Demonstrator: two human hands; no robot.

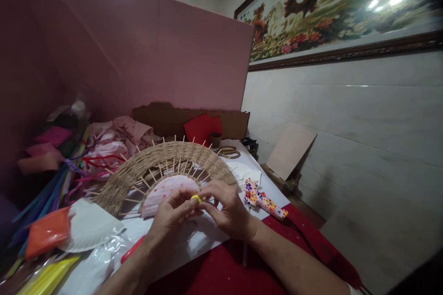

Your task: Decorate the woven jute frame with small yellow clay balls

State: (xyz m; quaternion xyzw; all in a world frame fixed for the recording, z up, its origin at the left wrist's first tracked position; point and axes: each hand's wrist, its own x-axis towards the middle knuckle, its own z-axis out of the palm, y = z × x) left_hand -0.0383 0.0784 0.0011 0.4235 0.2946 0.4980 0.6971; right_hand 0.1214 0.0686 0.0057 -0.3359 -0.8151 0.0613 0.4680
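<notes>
Between the fingertips of both hands is a small yellow lump [196, 197], too small for me to tell its kind. My left hand [176, 205] pinches it from the left, and my right hand [224, 205] closes on it from the right. Just behind them lies a fan-shaped woven piece [180, 150] of twisted cord, with thin wooden sticks poking out along its edges. At its centre sits a half-round of pink dotted cloth [169, 191], partly covered by my left hand.
A flower-patterned glue gun [263, 200] with a black cord lies at the right, and scissors [228, 152] lie behind. Paper plates [92, 226], an orange packet [48, 233], yellow strips [50, 276] and crumpled pink cloth [119, 133] crowd the left. Cardboard [159, 122] stands at the back.
</notes>
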